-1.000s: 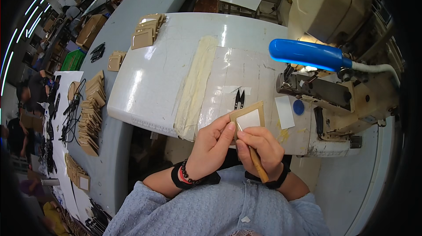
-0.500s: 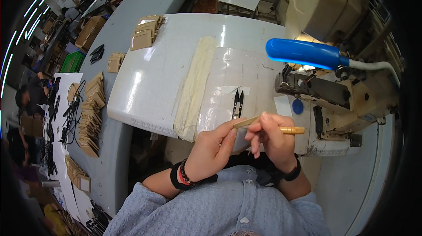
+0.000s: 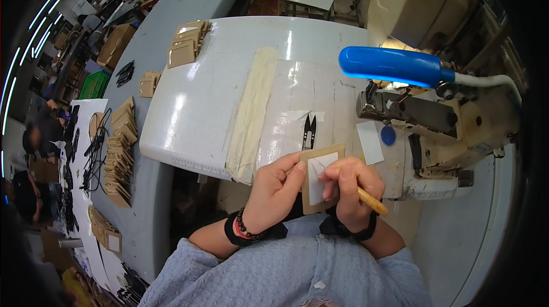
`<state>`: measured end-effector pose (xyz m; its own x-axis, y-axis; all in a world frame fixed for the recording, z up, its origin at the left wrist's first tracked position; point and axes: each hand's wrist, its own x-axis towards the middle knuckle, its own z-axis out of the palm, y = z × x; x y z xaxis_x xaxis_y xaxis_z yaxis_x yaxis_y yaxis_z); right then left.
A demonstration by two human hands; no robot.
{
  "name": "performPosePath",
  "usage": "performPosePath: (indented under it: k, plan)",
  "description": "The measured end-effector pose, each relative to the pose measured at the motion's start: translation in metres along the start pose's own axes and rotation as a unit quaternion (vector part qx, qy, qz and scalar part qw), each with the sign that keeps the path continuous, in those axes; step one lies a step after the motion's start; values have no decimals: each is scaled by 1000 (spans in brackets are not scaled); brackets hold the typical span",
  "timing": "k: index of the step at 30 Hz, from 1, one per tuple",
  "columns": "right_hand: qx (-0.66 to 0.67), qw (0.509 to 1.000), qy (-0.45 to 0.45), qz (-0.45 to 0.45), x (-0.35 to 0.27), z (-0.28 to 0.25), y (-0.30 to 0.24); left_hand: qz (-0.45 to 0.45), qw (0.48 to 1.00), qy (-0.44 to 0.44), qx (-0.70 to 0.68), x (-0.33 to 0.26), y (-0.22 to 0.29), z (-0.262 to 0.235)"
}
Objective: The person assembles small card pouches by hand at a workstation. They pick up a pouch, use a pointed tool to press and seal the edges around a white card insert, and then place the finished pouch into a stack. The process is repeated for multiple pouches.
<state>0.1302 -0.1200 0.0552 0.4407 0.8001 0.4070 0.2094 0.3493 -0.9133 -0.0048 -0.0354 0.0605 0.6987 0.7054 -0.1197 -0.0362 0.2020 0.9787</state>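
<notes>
- Left hand (image 3: 274, 192): narrow, thumb lying over the face and fingers behind, pinching the left edge of a flat tan frame piece with a white window (image 3: 313, 195).
- Right hand (image 3: 355, 190): curled around a slim pointed tool with a wooden handle (image 3: 373, 201); the handle juts out toward the lower right, and the thin tip lies over the white window. Whether tip or fingertips touch the window, I cannot tell.
- Tan frame piece: held up between the two hands, face visible, in front of the person's body at the near edge of the white counter (image 3: 206, 95).
- Black thread snips (image 3: 309, 131): on the counter just beyond the piece, blades pointing away.
- White card (image 3: 370, 142): near the right hand, with a blue disc (image 3: 388, 135) just beside it.
- Sewing machine (image 3: 409, 115): to the right, below a blue lamp (image 3: 389, 66).
- Stacked tan pieces (image 3: 189, 44): at the counter's far left.
</notes>
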Motion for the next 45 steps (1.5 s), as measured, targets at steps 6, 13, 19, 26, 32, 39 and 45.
performPosePath:
  k: [6,13,19,26,32,39,45]
  plan:
    - [-180,966,-47,-181,-3,5,-2,-9,1000,2,-16,-1,-2,-1]
    - [-206,953,-44,-219,-1,8,1,-3,999,7,-40,-3,1,2]
    - [-206,953,-40,-219,0,9,2,-6,1000,-16,0,-3,1,-3]
    - [-207,955,-46,-208,0,7,0,-5,1000,-19,6,-3,0,-3]
    - [-196,960,-44,-197,0,8,-2,14,1000,-10,3,-3,1,-1]
    - [87,987,-30,133,10,-1,-7,88,976,18,200,-3,-5,-5]
    - [417,822,-16,388,28,-20,17,193,943,29,271,1,1,3]
